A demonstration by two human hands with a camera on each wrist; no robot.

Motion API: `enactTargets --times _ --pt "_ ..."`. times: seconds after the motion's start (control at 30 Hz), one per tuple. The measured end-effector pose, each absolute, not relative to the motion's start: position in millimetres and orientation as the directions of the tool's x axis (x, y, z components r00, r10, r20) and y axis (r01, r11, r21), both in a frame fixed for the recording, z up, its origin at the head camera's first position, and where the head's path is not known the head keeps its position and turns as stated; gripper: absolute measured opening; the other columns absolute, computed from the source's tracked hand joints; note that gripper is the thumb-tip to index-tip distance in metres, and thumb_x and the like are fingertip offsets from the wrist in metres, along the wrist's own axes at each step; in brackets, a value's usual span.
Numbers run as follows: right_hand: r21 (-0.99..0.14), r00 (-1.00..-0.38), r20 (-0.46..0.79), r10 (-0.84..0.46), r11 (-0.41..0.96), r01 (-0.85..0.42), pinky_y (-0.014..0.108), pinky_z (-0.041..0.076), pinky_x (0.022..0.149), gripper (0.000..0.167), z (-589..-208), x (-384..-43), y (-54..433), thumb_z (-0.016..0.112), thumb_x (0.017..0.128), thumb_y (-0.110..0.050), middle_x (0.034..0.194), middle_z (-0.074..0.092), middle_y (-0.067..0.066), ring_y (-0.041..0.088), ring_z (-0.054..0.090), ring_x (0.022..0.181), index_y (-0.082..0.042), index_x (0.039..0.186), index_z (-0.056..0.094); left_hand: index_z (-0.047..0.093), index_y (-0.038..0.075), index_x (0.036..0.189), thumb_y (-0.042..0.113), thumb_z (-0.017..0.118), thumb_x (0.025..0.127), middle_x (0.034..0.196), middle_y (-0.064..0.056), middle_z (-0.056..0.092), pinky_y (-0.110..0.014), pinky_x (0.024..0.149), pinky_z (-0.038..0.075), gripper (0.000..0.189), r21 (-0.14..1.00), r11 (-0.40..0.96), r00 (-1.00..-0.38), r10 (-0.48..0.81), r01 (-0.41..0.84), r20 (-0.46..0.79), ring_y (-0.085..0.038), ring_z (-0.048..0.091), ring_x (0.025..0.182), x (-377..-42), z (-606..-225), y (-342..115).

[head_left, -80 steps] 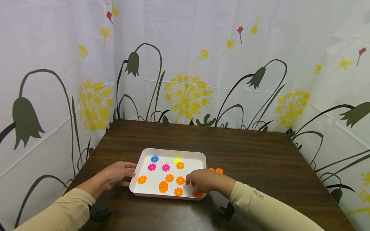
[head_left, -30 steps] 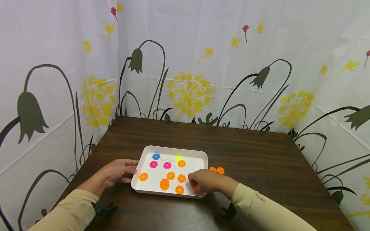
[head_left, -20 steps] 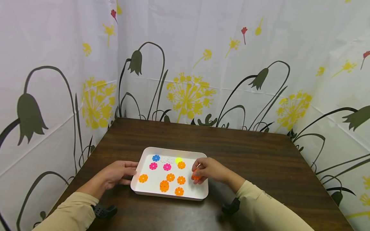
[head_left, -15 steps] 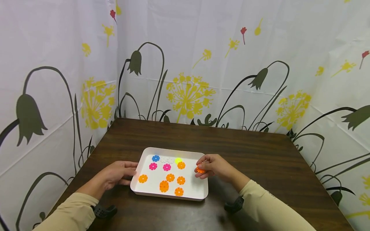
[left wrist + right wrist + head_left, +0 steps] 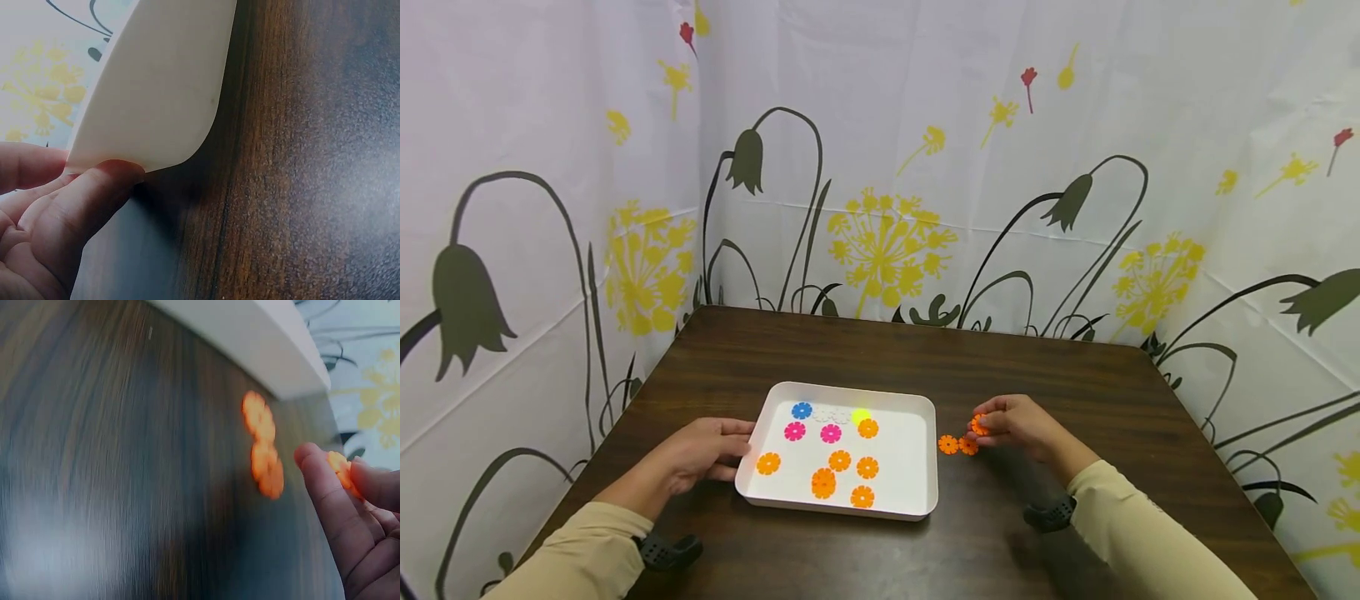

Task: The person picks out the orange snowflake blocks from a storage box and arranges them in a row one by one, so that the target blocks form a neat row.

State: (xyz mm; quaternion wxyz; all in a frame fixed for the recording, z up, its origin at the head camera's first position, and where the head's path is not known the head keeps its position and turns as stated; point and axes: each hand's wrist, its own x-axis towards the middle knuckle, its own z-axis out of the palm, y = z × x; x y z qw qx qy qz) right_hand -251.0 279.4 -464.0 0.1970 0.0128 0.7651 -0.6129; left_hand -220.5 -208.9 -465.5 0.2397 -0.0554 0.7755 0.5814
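Observation:
My right hand (image 5: 1017,425) pinches an orange interlocking disc (image 5: 340,469) with notched edges between thumb and fingers, right of the tray. Just left of those fingers, orange discs (image 5: 948,444) lie on the table, bunched in a short row. My left hand (image 5: 702,454) rests against the outer left wall of the white tray (image 5: 917,483), its fingertips at the wall and rim in the left wrist view. Inside the tray are several orange discs (image 5: 839,460), two pink discs (image 5: 831,433), a blue disc (image 5: 802,410), a yellow disc (image 5: 860,416) and pale white discs (image 5: 831,415).
The dark wood table (image 5: 1037,367) extends around the tray. Behind it and at both sides hangs a white curtain (image 5: 865,108) printed with flowers. Each wrist wears a black strap (image 5: 1048,514).
My right hand first reached into the tray's near right corner, then lifted an orange disc out over the right wall to beside the discs on the table. My left hand stays at the tray.

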Motion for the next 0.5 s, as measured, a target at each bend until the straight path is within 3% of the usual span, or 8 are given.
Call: enactTargets --times 0.3,0.5 --pt "-0.893 -0.933 -0.322 -0.162 0.377 0.243 0.039 0.062 0.071 0.02 -474 -250 294 0.061 0.094 0.0 0.091 0.065 0.019 0.027 0.072 0.077 0.01 0.11 0.055 0.043 -0.007 0.143 0.011 0.063 0.095 0.133 -0.028 0.056 -0.04 0.08 0.06 0.055 0.878 0.314 -0.884 0.183 -0.362 -0.43 -0.026 0.069 0.093 -221 -465 -210" --pt "-0.849 -0.937 -0.324 -0.133 0.477 0.226 0.039 0.062 0.061 0.015 -478 -248 293 0.064 0.092 -0.003 0.085 0.064 0.016 0.024 0.069 0.064 0.006 0.103 0.057 0.043 -0.007 0.143 0.01 0.062 0.095 0.132 -0.028 0.057 -0.04 0.08 0.06 0.054 0.884 0.293 -0.885 0.188 -0.364 -0.427 -0.027 0.069 0.094 -220 -467 -210"
